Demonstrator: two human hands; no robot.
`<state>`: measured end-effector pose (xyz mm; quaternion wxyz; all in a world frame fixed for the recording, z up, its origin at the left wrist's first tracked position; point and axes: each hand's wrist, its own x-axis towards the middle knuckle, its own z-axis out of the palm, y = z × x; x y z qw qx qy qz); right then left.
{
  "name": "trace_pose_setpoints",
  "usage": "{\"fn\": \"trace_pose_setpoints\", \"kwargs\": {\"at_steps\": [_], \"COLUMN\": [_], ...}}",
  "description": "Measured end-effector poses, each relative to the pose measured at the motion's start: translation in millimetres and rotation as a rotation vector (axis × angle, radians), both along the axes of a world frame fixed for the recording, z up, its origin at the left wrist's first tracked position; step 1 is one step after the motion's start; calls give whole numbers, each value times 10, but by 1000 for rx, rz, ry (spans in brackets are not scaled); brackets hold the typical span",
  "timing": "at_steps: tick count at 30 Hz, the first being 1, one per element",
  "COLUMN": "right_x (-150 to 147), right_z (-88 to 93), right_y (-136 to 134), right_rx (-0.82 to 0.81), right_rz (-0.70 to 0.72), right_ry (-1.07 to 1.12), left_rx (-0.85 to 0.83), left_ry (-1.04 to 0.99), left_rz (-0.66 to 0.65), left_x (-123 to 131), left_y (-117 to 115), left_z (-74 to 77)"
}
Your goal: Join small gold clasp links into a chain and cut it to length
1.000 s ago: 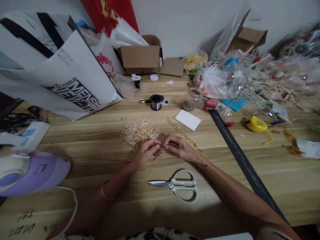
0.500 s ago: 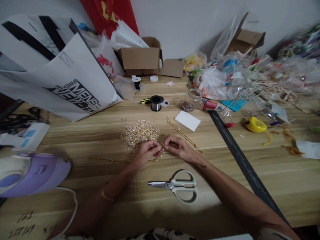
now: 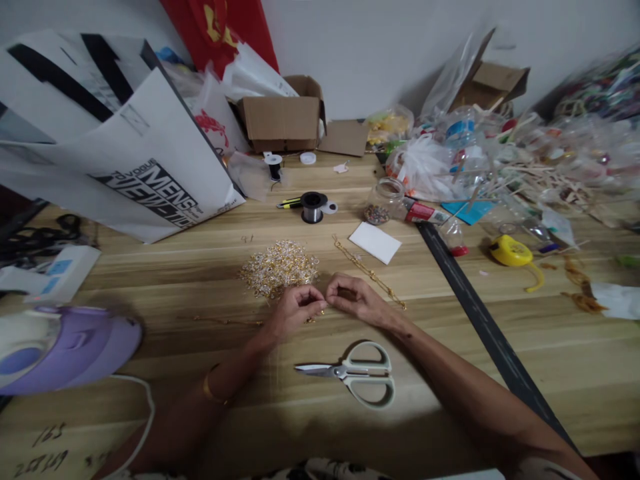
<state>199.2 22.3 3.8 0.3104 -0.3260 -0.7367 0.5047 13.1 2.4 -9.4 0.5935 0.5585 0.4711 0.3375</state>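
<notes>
Both hands meet above the wooden table, just in front of a heap of small clear and gold beads (image 3: 280,268). My left hand (image 3: 297,308) is closed in a pinch on a thin gold beaded strand (image 3: 227,321), which runs out leftward under the wrist; a few gold beads hang by the fingertips. My right hand (image 3: 357,299) pinches thumb and finger together close beside it; what lies between them is too small to make out. Behind the right hand lies a gold beaded chain (image 3: 370,272). Scissors (image 3: 350,372) rest nearer to me, blades pointing left.
A white card (image 3: 375,242), a spool of clear line (image 3: 313,208) and a jar of beads (image 3: 384,200) stand farther back. On the left are a purple-and-white appliance (image 3: 75,347) and a large paper bag (image 3: 165,147). A yellow tape measure (image 3: 511,251) lies right, before piled plastic bottles.
The fingertips have shifted slightly, with the left fingers straighter and the right hand a touch to the left. Fewer beads show below the left fingers. Everything else stays put.
</notes>
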Motion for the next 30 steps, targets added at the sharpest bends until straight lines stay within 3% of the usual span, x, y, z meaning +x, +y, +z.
{"fn": "trace_pose_setpoints", "kwargs": {"at_steps": [8, 15, 19, 24, 30], "right_x": [-37, -75, -108, -149, -150], "right_z": [-12, -94, -132, -131, -145], "right_y": [-21, -51, -86, -130, -128], "right_rx": [-5, 34, 49, 71, 51], "right_rz": [3, -59, -118, -183, -183], "right_ry": [-6, -46, -43, -30, 7], "left_rx": [152, 513, 620, 607, 443], "left_ry": [149, 488, 596, 561, 355], "left_rz": [27, 4, -18, -12, -17], "left_x": [20, 5, 1, 21, -9], "left_y": [-9, -65, -85, -71, -20], "left_z": [-28, 3, 39, 52, -14]}}
